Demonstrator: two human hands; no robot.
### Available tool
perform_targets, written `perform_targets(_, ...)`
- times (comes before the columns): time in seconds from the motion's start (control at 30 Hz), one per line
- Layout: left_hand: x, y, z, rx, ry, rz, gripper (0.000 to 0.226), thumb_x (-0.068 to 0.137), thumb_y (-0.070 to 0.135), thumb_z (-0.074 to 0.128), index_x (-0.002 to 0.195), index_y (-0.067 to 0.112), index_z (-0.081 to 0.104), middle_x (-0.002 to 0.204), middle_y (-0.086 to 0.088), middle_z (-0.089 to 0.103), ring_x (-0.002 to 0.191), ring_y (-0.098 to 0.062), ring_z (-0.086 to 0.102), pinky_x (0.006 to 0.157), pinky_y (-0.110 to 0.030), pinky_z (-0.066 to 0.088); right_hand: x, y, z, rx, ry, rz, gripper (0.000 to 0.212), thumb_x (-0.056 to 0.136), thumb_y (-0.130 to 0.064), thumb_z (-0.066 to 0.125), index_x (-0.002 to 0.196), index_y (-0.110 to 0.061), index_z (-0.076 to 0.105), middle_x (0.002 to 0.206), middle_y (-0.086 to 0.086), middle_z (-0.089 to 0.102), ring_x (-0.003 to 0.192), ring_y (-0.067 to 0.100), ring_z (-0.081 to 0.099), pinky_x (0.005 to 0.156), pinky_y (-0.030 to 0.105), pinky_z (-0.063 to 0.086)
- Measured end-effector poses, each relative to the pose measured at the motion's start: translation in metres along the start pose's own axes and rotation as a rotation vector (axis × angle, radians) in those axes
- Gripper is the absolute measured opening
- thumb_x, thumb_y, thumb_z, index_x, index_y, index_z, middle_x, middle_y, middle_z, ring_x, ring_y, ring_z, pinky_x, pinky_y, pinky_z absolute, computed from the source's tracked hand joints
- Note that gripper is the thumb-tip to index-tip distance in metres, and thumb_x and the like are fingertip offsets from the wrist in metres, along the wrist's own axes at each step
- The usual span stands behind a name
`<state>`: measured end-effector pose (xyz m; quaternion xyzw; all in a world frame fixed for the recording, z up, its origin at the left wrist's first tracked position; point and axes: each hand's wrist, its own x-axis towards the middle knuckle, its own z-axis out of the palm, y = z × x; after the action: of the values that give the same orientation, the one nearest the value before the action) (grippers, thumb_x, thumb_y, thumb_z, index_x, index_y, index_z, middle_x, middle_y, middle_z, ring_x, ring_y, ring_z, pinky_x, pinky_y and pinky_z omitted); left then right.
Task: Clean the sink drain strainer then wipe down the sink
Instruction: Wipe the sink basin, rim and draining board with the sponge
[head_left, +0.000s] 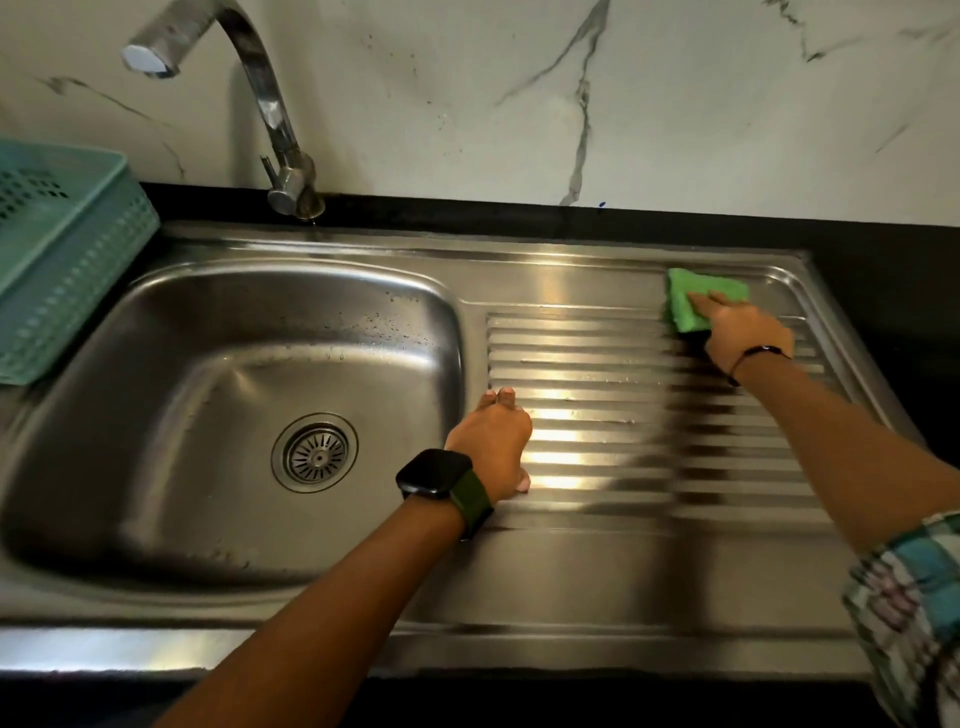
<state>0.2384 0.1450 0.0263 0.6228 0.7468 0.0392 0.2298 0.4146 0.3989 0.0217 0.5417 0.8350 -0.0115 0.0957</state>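
A steel sink (156, 332) has a round drain strainer (315, 453) seated in its bowl. To its right lies the ribbed drainboard (597, 364). My right hand (743, 330) presses a green cloth (685, 301) flat on the drainboard's far right corner. My left hand (493, 441) rests palm down on the ridge between bowl and drainboard, fingers together, holding nothing. A black watch with a green strap sits on that wrist.
A curved steel tap (270, 114) rises behind the bowl, spout pointing left. A teal perforated basket (62, 249) stands at the left of the sink. Black countertop (883, 270) borders the sink, with a marble wall behind.
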Motion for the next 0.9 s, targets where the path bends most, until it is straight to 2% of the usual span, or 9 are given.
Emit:
perform_targets(0.13,-0.003,0.002,0.000,-0.001,0.045,-0.003,0.042,0.076,0.023,0.070,0.108,-0.002,0.058,0.131,-0.013,0.042,0.122,-0.027,0.041,0.097,-0.032,0.043,-0.036,0.014,0.003,-0.045,-0.007,0.225,0.048,0.090,-0.009,0.045,0.137,-0.018,0.038,0.131,0.021,0.049,0.114,0.044,0.051,0.091,0.052,0.045)
perform_targets(0.23,-0.001,0.003,0.002,0.022,0.052,-0.013,0.044,0.076,0.023,0.070,0.110,-0.001,0.057,0.131,-0.013,0.042,0.121,-0.027,0.041,0.096,-0.032,0.043,-0.074,-0.023,0.006,0.013,0.068,0.259,0.035,0.092,-0.009,0.041,0.127,-0.008,0.047,0.124,0.023,0.055,0.113,0.043,0.054,0.090,0.049,0.046)
perform_targets(0.33,-0.001,0.005,0.004,0.061,0.051,-0.008,0.046,0.079,0.023,0.067,0.116,-0.002,0.054,0.135,-0.015,0.038,0.125,-0.028,0.037,0.098,-0.032,0.041,-0.111,-0.098,0.010,0.071,0.100,0.103,0.036,0.095,-0.009,0.033,0.130,-0.009,0.044,0.128,0.018,0.053,0.116,0.041,0.052,0.090,0.046,0.046)
perform_targets(0.4,-0.003,0.005,0.005,0.067,0.060,0.001,0.047,0.081,0.022,0.064,0.121,0.001,0.053,0.137,-0.016,0.038,0.127,-0.029,0.035,0.100,-0.032,0.038,-0.131,-0.146,0.014,0.077,0.085,-0.086,0.040,0.094,-0.015,0.038,0.134,-0.015,0.039,0.134,0.015,0.047,0.122,0.039,0.045,0.092,0.046,0.044)
perform_targets(0.47,-0.006,0.004,0.005,0.064,0.081,0.013,0.046,0.082,0.023,0.062,0.124,0.007,0.053,0.137,-0.016,0.042,0.128,-0.028,0.035,0.100,-0.032,0.036,-0.140,-0.165,0.015,0.069,0.062,-0.230,0.046,0.092,-0.021,0.046,0.137,-0.022,0.036,0.143,0.009,0.041,0.130,0.037,0.037,0.098,0.047,0.039)
perform_targets(0.57,-0.007,0.002,0.005,0.075,0.078,-0.001,0.053,0.081,0.028,0.063,0.126,0.004,0.048,0.136,-0.015,0.041,0.126,-0.028,0.037,0.100,-0.033,0.036,-0.136,-0.138,0.013,0.050,0.064,-0.311,0.047,0.094,-0.022,0.042,0.139,-0.031,0.036,0.150,-0.001,0.036,0.136,0.028,0.034,0.106,0.045,0.033)
perform_targets(0.67,-0.006,0.000,0.005,0.053,0.063,-0.020,0.052,0.080,0.029,0.065,0.120,0.001,0.047,0.133,-0.015,0.042,0.125,-0.028,0.039,0.098,-0.031,0.036,-0.131,-0.083,0.019,-0.019,0.089,-0.268,0.049,0.093,-0.020,0.041,0.138,-0.037,0.037,0.151,-0.007,0.035,0.137,0.022,0.035,0.109,0.042,0.032)
perform_targets(0.8,-0.008,-0.002,0.005,0.019,0.071,-0.003,0.053,0.079,0.028,0.065,0.120,0.001,0.045,0.133,-0.014,0.042,0.124,-0.027,0.040,0.097,-0.029,0.037,-0.125,0.002,0.014,-0.043,0.052,0.020,0.055,0.088,-0.011,0.045,0.137,-0.035,0.040,0.147,0.002,0.042,0.126,0.031,0.048,0.106,0.044,0.038)
perform_targets(0.9,-0.007,-0.004,0.003,-0.020,0.071,0.000,0.054,0.078,0.027,0.067,0.119,0.002,0.044,0.130,-0.014,0.044,0.120,-0.028,0.044,0.094,-0.032,0.040,-0.115,0.030,0.010,-0.016,0.052,0.235,0.052,0.086,-0.009,0.048,0.132,-0.031,0.048,0.128,0.015,0.058,0.114,0.036,0.054,0.101,0.047,0.039)
